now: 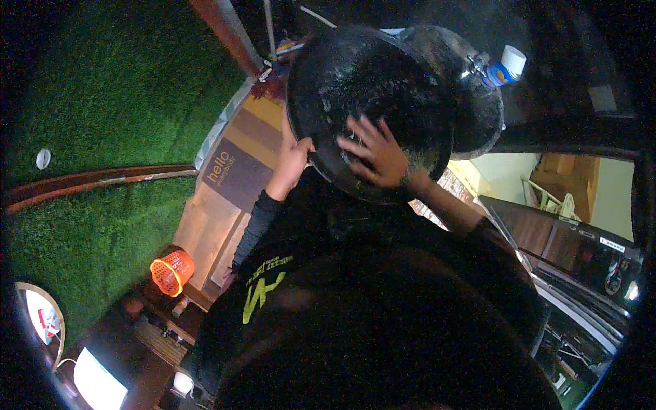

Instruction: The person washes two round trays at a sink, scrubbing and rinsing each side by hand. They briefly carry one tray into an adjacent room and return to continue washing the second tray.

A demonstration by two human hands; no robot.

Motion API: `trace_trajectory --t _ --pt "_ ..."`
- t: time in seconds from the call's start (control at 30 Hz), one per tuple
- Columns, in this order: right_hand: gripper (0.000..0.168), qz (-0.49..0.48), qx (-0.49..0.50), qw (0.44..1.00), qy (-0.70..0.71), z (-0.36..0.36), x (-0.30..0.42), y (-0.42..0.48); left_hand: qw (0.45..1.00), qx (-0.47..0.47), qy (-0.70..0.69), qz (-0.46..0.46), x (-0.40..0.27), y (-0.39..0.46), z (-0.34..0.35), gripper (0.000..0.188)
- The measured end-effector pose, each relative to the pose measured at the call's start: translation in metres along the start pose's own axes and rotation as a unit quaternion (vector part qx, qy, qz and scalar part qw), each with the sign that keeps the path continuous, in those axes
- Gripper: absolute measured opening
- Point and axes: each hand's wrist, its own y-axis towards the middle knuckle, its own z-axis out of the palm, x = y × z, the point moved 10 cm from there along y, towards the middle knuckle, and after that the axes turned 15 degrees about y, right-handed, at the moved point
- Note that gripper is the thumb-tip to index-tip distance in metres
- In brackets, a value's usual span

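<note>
A large round black pan or basin (359,72) is tilted up before me, its dark surface wet and streaked. My left hand (291,166) grips its left rim, with the thumb over the edge. On the lower part of the same surface lies my right hand (382,156), fingers spread and slightly blurred. A few whitish flecks show by those fingers. I see no tool in the right hand, though its palm is hidden. Just behind the pan stands a greyish round vessel (482,123), partly covered by it. A metal tap (476,64) is near that vessel's far side.
Beside the tap is a blue container with a white top (502,72). A doormat bearing writing (238,177) lies on the floor to my left. Farther down are an orange plastic basket (174,271) and a bright white panel (100,382). Green turf (118,97) covers the left side.
</note>
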Motion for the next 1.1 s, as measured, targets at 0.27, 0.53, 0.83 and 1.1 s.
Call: trace_trajectory --t 0.27,0.53,0.83,1.1 --pt "0.056 0.176 -0.210 0.962 0.001 -0.062 -0.192 0.006 1.000 0.017 0.019 -0.018 -0.002 0.001 0.003 0.079" --pt "0.055 -0.103 -0.089 0.991 0.020 -0.010 -0.029 0.105 1.000 0.019 0.003 -0.004 -0.009 0.001 0.002 0.080" --pt "0.050 -0.204 0.213 0.955 0.035 0.027 0.002 -0.063 0.999 -0.018 -0.046 0.019 -0.003 -0.002 0.008 0.058" --pt "0.049 -0.204 0.036 0.978 -0.022 0.013 0.014 0.063 0.980 0.043 -0.174 -0.092 0.017 -0.008 0.021 0.058"
